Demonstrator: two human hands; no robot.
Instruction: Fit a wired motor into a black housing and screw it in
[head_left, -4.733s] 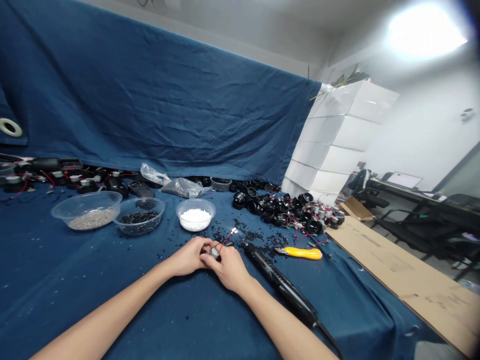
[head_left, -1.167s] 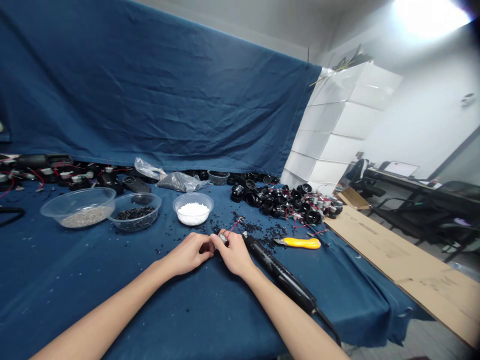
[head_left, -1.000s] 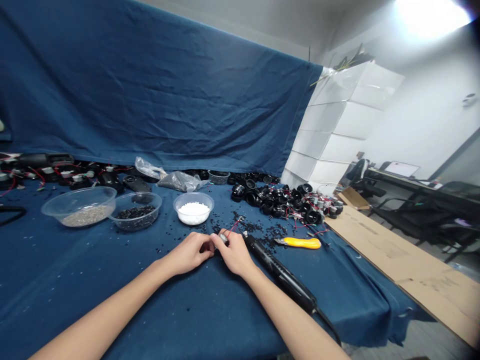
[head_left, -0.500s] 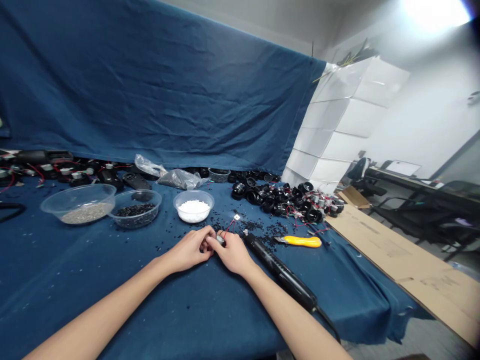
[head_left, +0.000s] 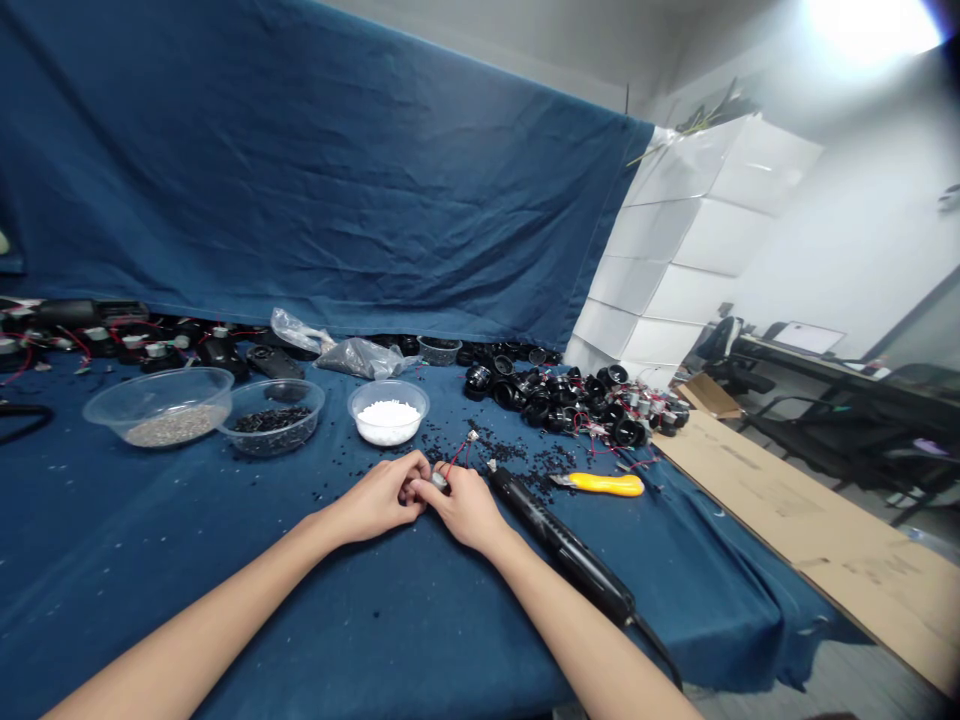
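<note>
Both hands meet over the blue cloth in front of the small bowl of white pieces (head_left: 388,421). In my right hand (head_left: 466,505) is a small silver motor (head_left: 439,482), its red wires and white connector (head_left: 472,436) standing up above the fingers. My left hand (head_left: 386,497) is closed, fingertips pinched against the motor's left side; what lies between them is mostly hidden. A black hot-air tool (head_left: 562,540) lies just right of my right hand. Farther right is a yellow utility knife (head_left: 606,484) with its blade showing.
Tiny black bits (head_left: 517,455) are scattered beyond my hands. To the left stand a bowl of black pieces (head_left: 274,440) and a wider bowl of metal pieces (head_left: 112,424). Black housings (head_left: 536,408) and motors pile up at the back right, near white boxes (head_left: 645,290).
Both hands stay in nearly the same place, still around the motor. The motor and its connector have shifted very slightly between the fingers.
</note>
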